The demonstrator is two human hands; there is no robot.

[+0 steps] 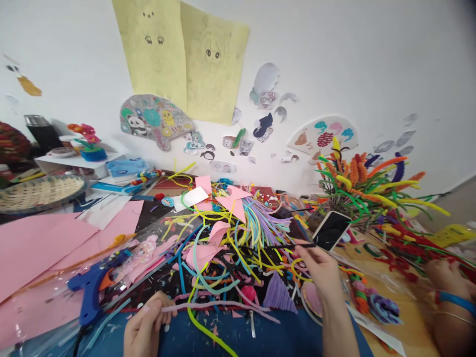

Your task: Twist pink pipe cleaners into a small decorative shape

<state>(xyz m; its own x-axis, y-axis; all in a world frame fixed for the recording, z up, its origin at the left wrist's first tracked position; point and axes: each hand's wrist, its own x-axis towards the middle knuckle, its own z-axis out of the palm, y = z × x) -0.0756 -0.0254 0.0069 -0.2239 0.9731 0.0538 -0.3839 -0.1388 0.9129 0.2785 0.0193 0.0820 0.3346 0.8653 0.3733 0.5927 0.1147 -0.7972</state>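
Observation:
My left hand (147,320) is closed at the front edge of the table, its fingers pinching a lilac pipe cleaner (215,305) that stretches out to the right. My right hand (318,272) grips a thin dark stick (280,246), whose exact kind I cannot make out. It points left, over the loose pipe cleaners. Between my hands lie a purple ridged triangle (279,295) of pipe cleaners and a bright pink piece (248,293). A yellow-green pipe cleaner (210,333) curves over the front edge. Behind them spreads a pastel bundle of pipe cleaners (266,218).
A blue glue gun (91,285) lies left on plastic wrap, near pink sheets (40,235). On the right, a phone (332,229) leans before colourful pipe-cleaner flowers (366,173). Another person's hand (446,275), wearing a blue wristband, is at far right. A woven basket (44,191) sits at left.

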